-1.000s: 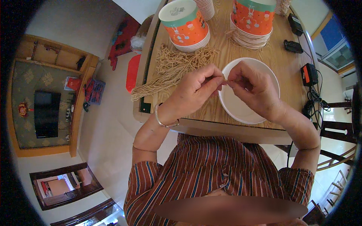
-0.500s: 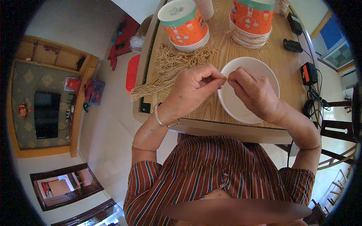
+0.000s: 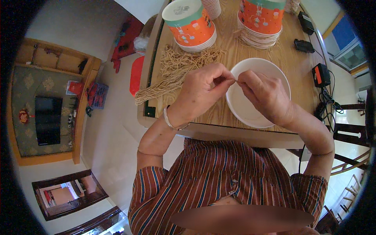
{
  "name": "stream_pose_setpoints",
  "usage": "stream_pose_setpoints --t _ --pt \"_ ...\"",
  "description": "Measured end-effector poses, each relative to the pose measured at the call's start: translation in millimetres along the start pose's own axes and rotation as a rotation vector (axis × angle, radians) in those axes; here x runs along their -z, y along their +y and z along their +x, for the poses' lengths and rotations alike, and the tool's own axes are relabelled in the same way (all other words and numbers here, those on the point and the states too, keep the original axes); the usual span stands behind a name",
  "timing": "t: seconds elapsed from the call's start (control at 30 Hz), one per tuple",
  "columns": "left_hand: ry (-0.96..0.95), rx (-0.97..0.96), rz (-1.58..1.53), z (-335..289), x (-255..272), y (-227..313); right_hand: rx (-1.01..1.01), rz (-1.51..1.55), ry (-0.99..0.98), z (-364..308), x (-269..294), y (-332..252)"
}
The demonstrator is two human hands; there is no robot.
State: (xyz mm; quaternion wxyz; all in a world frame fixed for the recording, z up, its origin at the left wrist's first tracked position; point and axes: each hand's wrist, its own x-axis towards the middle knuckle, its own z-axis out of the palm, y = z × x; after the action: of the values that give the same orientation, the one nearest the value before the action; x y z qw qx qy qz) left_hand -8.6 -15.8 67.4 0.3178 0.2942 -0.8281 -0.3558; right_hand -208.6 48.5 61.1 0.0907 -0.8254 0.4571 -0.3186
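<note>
I am keeping the left hand (image 3: 231,80) and the right hand (image 3: 239,81) almost tip to tip, each pinching its thumb and fingers together, and I am not managing to make out what, if anything, is sitting between them. The right hand is hovering over the open white bowl (image 3: 254,113), while the left is hanging by the bowl's left rim, a bracelet (image 3: 172,121) circling its wrist. Beyond the left hand, a bundle of tan cord (image 3: 172,80) is lying loose on the wooden worktop (image 3: 300,70), spreading from a tangled heap to straighter strands at the left edge. Behind it one orange tub (image 3: 196,31) is standing upside down; another orange tub (image 3: 261,17) is standing farther right, cord strands wrapping around its lower part
</note>
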Motion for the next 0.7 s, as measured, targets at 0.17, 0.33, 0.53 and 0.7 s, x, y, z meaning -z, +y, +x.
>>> stream_pose_setpoints --t 0.17,0.33,0.53,0.7 --pt "0.005 -0.015 0.012 1 -2 -1 0.005 -0.052 0.000 0 -2 2" --pt "0.045 -0.166 0.078 4 -5 -7 -0.199 0.066 0.008 0 -4 -4" --pt "0.088 -0.193 0.096 6 -5 -16 -0.396 0.444 0.051 5 -2 3" --pt "0.155 0.042 -0.007 -3 -10 -37 -0.692 0.751 -0.067 4 -1 4"
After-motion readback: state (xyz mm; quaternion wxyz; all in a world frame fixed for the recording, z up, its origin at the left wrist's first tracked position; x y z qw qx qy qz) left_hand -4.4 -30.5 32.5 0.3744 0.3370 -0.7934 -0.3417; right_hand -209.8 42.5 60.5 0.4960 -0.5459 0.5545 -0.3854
